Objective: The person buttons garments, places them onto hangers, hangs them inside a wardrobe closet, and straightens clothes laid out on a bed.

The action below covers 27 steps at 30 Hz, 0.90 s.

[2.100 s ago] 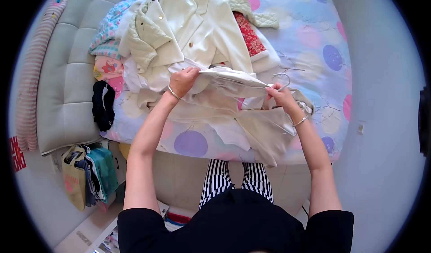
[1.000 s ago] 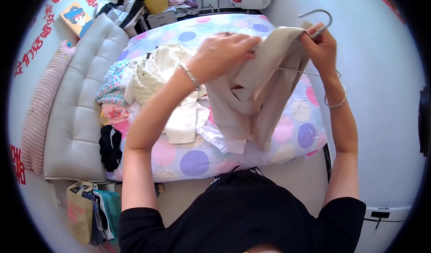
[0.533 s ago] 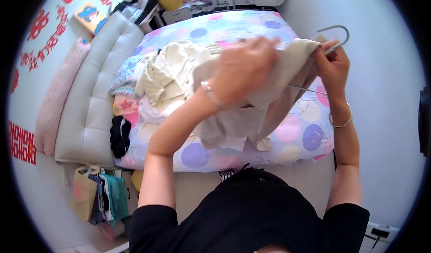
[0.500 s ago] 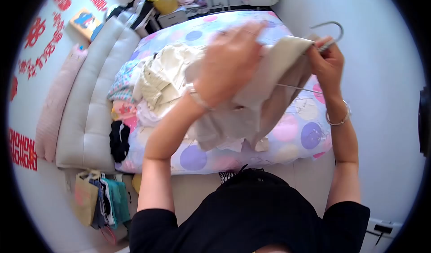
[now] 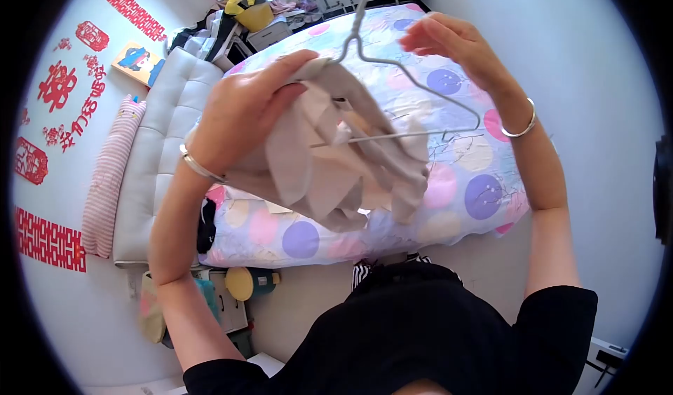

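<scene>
My left hand (image 5: 242, 114) is closed on a beige garment (image 5: 294, 157), gripping it near one end of the hanger. A grey wire clothes hanger (image 5: 405, 74) is partly inside the cloth; its right end is bare and its hook points up. The garment hangs in loose folds over the bed, so I cannot make out its exact kind. To the right of the hook, my right hand (image 5: 456, 48) is raised with fingers stretched out, holding nothing and apart from the hanger.
Beneath is a bed with a dotted sheet (image 5: 301, 239). A padded headboard (image 5: 158, 135) and a striped long pillow (image 5: 116, 178) line the left. A yellow-lidded bin (image 5: 242, 283) stands by the bed's near edge. A white wall (image 5: 561, 65) bounds the right.
The garment and hanger have swung left and turned. My right hand has let go of them and opened. My left hand has moved left and now grips the cloth.
</scene>
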Motion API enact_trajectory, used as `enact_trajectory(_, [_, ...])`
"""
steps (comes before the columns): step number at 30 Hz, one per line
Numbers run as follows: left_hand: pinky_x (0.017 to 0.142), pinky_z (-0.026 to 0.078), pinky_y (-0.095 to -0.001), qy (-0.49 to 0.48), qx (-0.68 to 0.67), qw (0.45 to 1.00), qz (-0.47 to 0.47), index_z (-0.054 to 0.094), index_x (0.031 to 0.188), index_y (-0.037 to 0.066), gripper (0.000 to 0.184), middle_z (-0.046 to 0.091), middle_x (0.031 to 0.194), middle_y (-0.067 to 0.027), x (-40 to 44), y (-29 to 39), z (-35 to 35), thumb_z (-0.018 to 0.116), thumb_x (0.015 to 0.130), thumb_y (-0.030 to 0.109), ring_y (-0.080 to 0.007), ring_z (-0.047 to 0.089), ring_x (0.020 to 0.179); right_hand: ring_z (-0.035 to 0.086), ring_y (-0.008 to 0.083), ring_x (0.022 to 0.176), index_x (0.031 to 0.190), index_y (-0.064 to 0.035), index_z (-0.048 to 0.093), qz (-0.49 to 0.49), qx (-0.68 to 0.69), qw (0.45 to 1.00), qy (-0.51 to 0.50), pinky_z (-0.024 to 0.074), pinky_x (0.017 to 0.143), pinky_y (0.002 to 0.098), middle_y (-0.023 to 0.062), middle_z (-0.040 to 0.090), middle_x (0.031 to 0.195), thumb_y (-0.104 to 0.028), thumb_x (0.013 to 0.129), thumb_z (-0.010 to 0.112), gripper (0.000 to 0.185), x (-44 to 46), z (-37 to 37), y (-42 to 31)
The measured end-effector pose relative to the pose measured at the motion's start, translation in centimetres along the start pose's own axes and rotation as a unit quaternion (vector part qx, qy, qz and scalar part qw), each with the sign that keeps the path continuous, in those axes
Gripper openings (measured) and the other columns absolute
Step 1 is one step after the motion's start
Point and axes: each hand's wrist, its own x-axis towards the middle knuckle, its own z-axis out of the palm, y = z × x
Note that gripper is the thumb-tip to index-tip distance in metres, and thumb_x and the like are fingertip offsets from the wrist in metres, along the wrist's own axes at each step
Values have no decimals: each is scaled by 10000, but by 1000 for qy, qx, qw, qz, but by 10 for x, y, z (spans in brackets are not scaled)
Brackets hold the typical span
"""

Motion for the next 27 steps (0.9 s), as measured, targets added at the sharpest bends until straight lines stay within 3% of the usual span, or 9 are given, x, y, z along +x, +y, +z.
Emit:
enact_trajectory(3, [580,480,-353,-32,-14,999,-13,558,1180,150,350,628,761,-142,-11,4,-36,600,833,131,-303,618,656,616,144,902,982,-11,597,71,-22,997,-4,486,821,277,76,643,920,-228,910,545,234,-38,-36,67])
enact_trajectory(6, [604,488,-328,-50,0,999,-20,550,1179,112,349,633,774,-146,-20,8,-64,602,835,110,-287,631,680,618,129,853,961,-13,612,179,29,981,-69,502,766,264,66,646,894,-126,840,638,168,-98,20,126])
enact_trajectory(7, [604,489,-323,-56,1,998,-39,554,1169,109,337,634,775,-143,-24,8,-70,602,836,111,-279,635,675,620,128,830,971,-10,614,166,70,982,-57,501,750,266,62,649,888,-106,814,663,191,-117,53,151])
enact_trajectory(8, [604,491,-319,-62,2,996,-58,559,1159,106,325,634,775,-141,-27,6,-75,601,837,112,-270,639,671,616,128,869,1014,-5,604,115,-46,989,-84,506,758,286,68,651,910,-128,812,666,245,-125,85,154])
enact_trajectory(11, [578,490,-308,-50,32,998,-23,562,1139,84,315,635,778,-130,-37,0,-81,616,830,116,-259,638,632,534,171,1083,1164,-21,530,54,-14,998,-6,472,870,316,103,548,1189,-110,814,643,378,-119,171,148])
enact_trajectory(18, [568,483,-302,-67,0,996,-63,571,1123,64,337,635,780,-139,-92,-10,-91,650,796,90,-281,633,639,620,323,756,955,-33,640,-46,-44,996,65,479,669,345,172,636,836,-76,793,589,176,-84,285,195])
enact_trajectory(21, [549,483,-335,-108,13,987,-119,567,1145,77,381,642,809,-146,-139,-6,-101,656,774,76,-288,625,635,629,224,679,924,-33,640,74,-28,995,55,477,630,316,142,637,746,-54,810,556,143,-102,285,219])
enact_trajectory(24, [528,470,-359,-128,43,979,-155,557,1169,87,409,638,787,-135,-195,-25,-94,658,773,94,-297,615,619,523,91,587,824,-26,647,64,-48,988,129,428,549,274,65,581,613,-83,833,546,116,-94,237,239])
enact_trajectory(27, [510,452,-382,-142,97,966,-194,549,1189,98,414,628,747,-130,-237,-41,-75,649,787,126,-306,601,598,452,65,535,805,-17,640,3,-126,981,146,363,479,251,32,546,584,-92,822,580,98,-42,176,171])
